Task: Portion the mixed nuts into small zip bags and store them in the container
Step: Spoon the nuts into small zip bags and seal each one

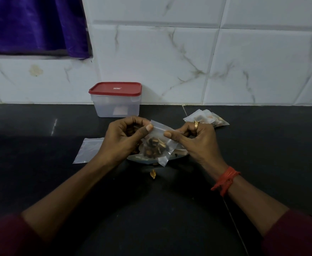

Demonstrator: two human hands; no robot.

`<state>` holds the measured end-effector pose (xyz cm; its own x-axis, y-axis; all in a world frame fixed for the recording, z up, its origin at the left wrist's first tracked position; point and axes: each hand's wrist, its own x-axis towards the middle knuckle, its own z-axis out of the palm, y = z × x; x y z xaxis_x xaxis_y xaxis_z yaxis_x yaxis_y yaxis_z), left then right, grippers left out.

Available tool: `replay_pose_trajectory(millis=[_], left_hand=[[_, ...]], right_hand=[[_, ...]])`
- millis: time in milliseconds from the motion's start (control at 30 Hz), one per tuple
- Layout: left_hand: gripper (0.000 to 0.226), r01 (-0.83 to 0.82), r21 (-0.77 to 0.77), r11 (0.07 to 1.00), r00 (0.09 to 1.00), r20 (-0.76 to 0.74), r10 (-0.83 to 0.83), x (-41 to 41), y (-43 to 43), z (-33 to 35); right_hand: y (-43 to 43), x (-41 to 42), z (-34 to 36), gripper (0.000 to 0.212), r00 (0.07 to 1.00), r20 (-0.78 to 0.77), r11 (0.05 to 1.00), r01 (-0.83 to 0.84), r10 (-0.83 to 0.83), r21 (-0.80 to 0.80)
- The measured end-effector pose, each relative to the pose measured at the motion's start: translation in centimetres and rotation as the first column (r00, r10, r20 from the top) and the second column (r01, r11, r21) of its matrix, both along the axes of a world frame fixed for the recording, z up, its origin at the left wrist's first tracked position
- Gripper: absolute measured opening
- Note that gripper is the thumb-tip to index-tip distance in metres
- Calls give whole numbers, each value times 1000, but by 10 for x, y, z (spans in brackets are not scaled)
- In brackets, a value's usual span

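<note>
A small clear zip bag (157, 145) with mixed nuts in its lower half hangs between both hands above the dark counter. My left hand (122, 137) pinches its top edge at the left and seems to hold a few nuts in its curled fingers. My right hand (197, 139) pinches the same top edge at the right. Under the bag lies a larger clear bag of nuts (142, 158), mostly hidden. The clear container (116, 106) with its red lid (115, 88) on stands at the wall behind my hands.
An empty zip bag (87, 150) lies flat left of my left hand. Several filled small bags (209, 118) lie in a pile at the back right. A loose nut piece (153, 174) lies on the black counter (40, 172) just before the hands. White tiled wall behind.
</note>
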<state>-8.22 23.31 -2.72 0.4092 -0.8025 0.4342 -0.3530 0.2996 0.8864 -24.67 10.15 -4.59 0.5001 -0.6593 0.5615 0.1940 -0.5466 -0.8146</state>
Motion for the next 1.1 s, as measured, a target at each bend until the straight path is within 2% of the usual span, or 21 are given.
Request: replay_pose_trajectory(millis=[100,367,500,667,800,933,1100], left_hand=[[18,-8,4,1000,1000,-9,8,0,1,0],[24,-37,10,999,999,-33,37,2,1,1],[24,-44,-21,999,996,-85,42,1,0,1],[20,-57,-59,997,956,-292,37,-1,-3,-3],[10,-87,-62,994,928,-367,58,3,-5,-5],[8,-81,-74,994,898,-437,40,5,-6,-4],[31,-26,-101,995,879,-477,-26,2,-6,0]], right_hand=[[-1,1,-1,37,1000,9,1000,-3,3,21],[-3,-1,0,31,999,18,998,-33,33,52],[4,-4,4,32,998,-57,998,12,-15,-55],[12,-5,3,47,972,-218,965,32,-92,-262],[14,-3,-1,42,961,-269,984,21,-68,-175],[11,0,-1,39,970,-243,1000,-8,1,-28],[8,2,-3,31,983,-177,994,-21,40,107]])
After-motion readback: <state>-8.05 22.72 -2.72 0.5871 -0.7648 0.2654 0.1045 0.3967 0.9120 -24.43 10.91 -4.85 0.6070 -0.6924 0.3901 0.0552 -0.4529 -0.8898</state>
